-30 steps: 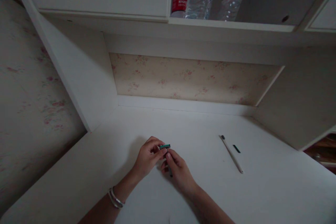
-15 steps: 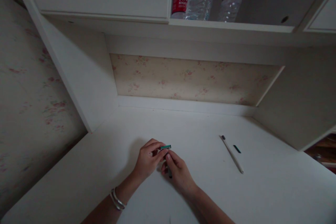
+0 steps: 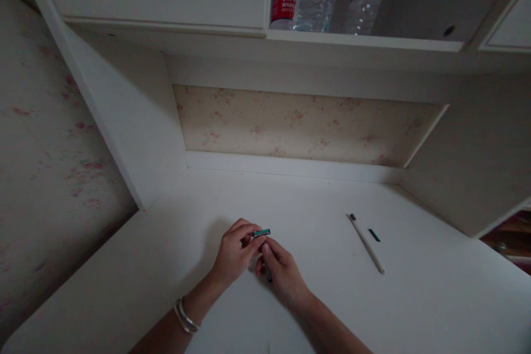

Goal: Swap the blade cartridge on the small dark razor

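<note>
My left hand (image 3: pixel 236 249) pinches a small flat black piece with a green strip, which looks like a razor head (image 3: pixel 261 233), between thumb and forefinger. Close against it, my right hand (image 3: pixel 284 271) is closed around a dark, slim handle (image 3: pixel 268 273), whose lower end shows below the fingers. Fingers cover the spot where head and handle meet, so I cannot tell if they are joined. Both hands are held over the white desk (image 3: pixel 315 204), thumbs nearly touching.
To the right lies a slim white stick (image 3: pixel 369 248) with a dark block near its far end. Beside it rests a small dark strip (image 3: pixel 374 235). Plastic bottles (image 3: pixel 315 3) stand on the shelf above, and a side panel (image 3: pixel 124 121) rises at left.
My left fingers have shifted very slightly around the razor head. Otherwise the hands and the things on the desk stay where they were.
</note>
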A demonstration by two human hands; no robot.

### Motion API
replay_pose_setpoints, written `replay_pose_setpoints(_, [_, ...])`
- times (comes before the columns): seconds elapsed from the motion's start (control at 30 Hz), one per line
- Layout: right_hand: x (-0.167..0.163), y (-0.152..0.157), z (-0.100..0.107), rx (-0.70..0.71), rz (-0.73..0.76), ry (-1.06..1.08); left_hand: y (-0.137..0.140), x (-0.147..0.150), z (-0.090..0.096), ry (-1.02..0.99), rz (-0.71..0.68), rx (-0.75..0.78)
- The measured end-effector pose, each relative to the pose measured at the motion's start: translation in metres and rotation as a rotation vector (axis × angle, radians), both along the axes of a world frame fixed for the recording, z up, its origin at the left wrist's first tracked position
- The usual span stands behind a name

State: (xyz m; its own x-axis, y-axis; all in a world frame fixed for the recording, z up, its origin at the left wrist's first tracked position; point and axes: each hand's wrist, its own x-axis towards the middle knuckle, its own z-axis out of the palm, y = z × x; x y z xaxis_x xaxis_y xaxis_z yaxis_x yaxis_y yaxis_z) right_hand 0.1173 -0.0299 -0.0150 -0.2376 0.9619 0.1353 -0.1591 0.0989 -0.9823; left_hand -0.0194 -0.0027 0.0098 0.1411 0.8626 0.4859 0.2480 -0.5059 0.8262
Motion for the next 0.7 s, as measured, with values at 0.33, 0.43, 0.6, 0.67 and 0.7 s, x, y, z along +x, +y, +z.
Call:
replay_pose_setpoints(0.33, [0.002,0.001,-0.005,0.021,0.005,0.006,-0.001,-0.001,0.0,0.021,0.005,0.019])
replay_pose_setpoints(0.43, [0.002,0.001,-0.004,0.026,0.01,0.004,-0.001,-0.001,0.001,0.03,0.005,0.017])
replay_pose_setpoints(0.6, [0.001,0.002,-0.007,-0.031,0.017,0.071,-0.001,-0.001,-0.001,0.012,0.002,0.02])
replay_pose_setpoints(0.67, [0.001,0.004,-0.011,-0.071,0.031,0.11,-0.001,0.0,-0.003,0.006,0.005,0.019])
replay_pose_setpoints(0.7, [0.001,0.004,-0.013,-0.09,0.04,0.118,-0.001,0.001,-0.004,0.006,0.008,0.017])
